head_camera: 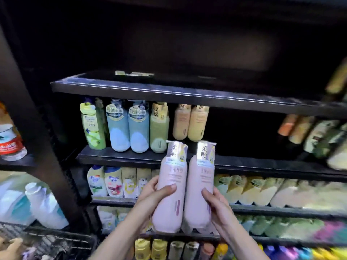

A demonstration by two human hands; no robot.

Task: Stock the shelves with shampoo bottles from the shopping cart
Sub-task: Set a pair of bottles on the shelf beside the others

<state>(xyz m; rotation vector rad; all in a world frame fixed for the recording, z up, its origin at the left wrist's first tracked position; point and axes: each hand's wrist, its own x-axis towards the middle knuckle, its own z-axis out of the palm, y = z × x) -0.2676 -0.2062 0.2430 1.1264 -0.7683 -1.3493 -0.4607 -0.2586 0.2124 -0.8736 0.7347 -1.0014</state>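
Note:
I hold two tall pink shampoo bottles side by side, upright, in front of the shelving. My left hand point(155, 192) grips the left pink bottle point(170, 184) around its middle. My right hand point(216, 205) grips the right pink bottle point(199, 184) from the right side. Both bottles have silver labels near their pump tops, which reach up to the edge of the middle shelf point(120, 156). That shelf carries green, blue and orange bottles point(139, 128) on its left part, with a dark gap to their right.
The top shelf point(131, 89) looks dark and bare. Lower shelves hold rows of yellow and white bottles point(253, 190). More bottles point(309, 134) lean at the right. The wire shopping cart point(56, 243) sits at bottom left. A dark upright post point(37, 128) divides the shelving on the left.

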